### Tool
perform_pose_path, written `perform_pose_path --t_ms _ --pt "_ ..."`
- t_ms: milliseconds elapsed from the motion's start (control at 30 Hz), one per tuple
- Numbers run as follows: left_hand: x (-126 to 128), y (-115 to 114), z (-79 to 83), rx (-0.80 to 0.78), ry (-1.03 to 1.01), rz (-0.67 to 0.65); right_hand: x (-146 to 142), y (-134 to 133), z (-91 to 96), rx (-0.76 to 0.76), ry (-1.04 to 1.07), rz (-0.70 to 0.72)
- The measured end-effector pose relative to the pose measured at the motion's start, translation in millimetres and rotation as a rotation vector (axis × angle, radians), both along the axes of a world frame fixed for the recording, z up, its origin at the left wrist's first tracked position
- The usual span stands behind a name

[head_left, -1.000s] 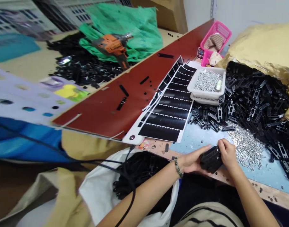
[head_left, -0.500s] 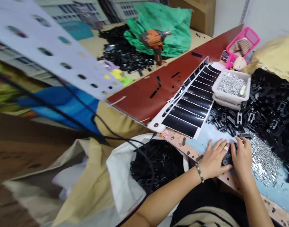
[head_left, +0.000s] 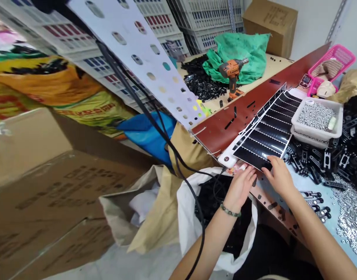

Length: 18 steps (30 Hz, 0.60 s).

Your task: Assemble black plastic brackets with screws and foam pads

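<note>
"What's in your hands?"

"Nothing that I can see. My left hand (head_left: 241, 184) is loosely spread by the near edge of the bench (head_left: 302, 181); my right hand (head_left: 280, 177) has thumb and fingers parted at the near corner of the black-striped sheet (head_left: 270, 132). I can't tell whether the fingertips touch."

"Why keep the sheet there?"

"It lies on the bench between the red board (head_left: 213, 134) and the white tub (head_left: 312, 131), I'd say so its near end is within easy reach."

"And the tub?"

"Its walls probably stop the loose screws (head_left: 315, 114) scattering."

"Those black pieces (head_left: 315, 204)?"

"Side by side near my right forearm (head_left: 309, 229), apart from the black heap (head_left: 352, 132), likely so they don't mix."

"The white sack (head_left: 187, 217)?"

"Gaping below the edge; that wide mouth would take things easily."
</note>
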<state>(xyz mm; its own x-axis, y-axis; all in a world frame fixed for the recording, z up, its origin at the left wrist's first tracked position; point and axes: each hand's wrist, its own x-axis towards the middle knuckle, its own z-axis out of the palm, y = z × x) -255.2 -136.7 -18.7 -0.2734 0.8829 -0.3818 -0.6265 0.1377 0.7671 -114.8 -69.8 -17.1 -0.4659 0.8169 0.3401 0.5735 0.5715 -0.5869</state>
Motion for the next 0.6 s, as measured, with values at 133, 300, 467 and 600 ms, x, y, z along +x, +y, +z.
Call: perform_pose_path --t_ms 133,300,467,600 --pt "7 29 2.2 0.006 -0.099 -0.007 2 13 -5.8 -0.026 -0.054 -0.004" --pt "13 48 0.1 0.081 -0.215 -0.011 -2 28 7.0 0.0 -0.048 0.005" --pt "18 56 3.0 0.126 -0.14 -0.02 -5 38 21.7 -0.079 -0.108 -0.009" --pt "17 57 7.7 0.098 -0.058 -0.015 -1 42 28.5 -0.121 -0.138 -0.054"
